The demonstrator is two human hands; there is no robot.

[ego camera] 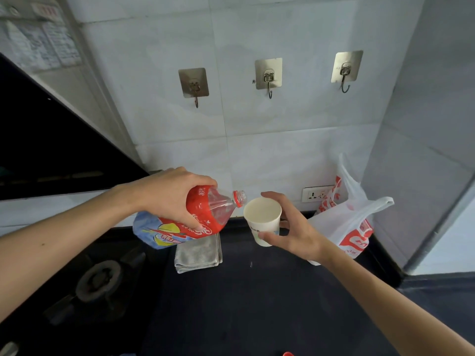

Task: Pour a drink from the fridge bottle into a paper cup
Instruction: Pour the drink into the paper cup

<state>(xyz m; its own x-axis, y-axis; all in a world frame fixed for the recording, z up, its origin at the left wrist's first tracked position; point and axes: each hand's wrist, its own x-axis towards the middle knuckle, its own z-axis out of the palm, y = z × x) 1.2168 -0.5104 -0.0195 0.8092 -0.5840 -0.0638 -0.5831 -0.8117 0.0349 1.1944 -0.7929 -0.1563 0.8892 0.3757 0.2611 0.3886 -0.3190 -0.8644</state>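
Looking down at a big dark surface (257,304) filling the bottom of the frame, with a white tiled wall (257,140) standing behind it. Seeing a white and red plastic bag (352,227) slumping at the right, just behind the right wrist. Seeing a stove burner (99,281) sitting at the lower left, well apart from the pouring.

Holding the bottle (203,217) up in the air over the surface, a little left of the middle of the frame. Wrapping the left hand (169,199) tight round its fat red part, fingers and thumb curled round it, likely for tipping such a big thing slowly. Laying it over on its side, with the open mouth (240,197) pointing right and sitting just beside the cup rim, for getting the drink inside and not on the surface.

Holding the paper cup (262,219) up too, just right of the bottle mouth. Gripping its sides with the right hand (295,227), fingers curled round it, and leaning it a bit toward the bottle, likely for meeting the pour. Not seeing any drink running. Not able to tell about anything inside the cup.

Spotting a grey cloth (198,253) lying folded on the surface under the bottle, maybe handy for spills. Spotting three small hooks (268,78) hanging on the wall above, and a wall socket (317,194) sitting behind the cup.
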